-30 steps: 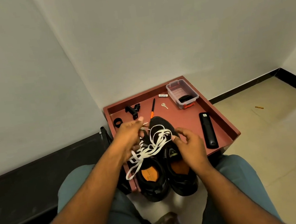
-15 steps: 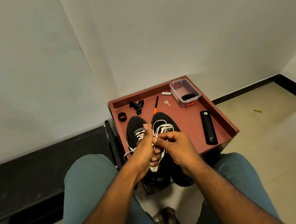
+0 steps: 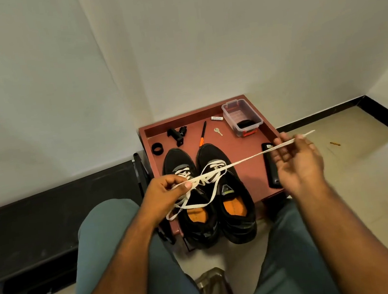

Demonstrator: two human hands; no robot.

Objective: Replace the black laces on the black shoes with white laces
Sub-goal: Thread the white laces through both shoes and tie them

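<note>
Two black shoes with orange insoles stand side by side on a red tray, the left shoe and the right shoe, heels over the near edge. A white lace stretches taut across them. My left hand pinches a bunch of white lace above the left shoe. My right hand holds the lace near its far end, out to the right over the tray's edge. Loose loops of lace hang over the shoe tongues.
On the tray lie a clear plastic box holding something black, a key, an orange-and-black pen, a black ring, a black clamp part and a black remote. A black bench stands left. My knees frame the shoes.
My right hand has drawn one end of the white lace out to the right, pulling it taut. My left hand stays over the left shoe with the bunched lace.
</note>
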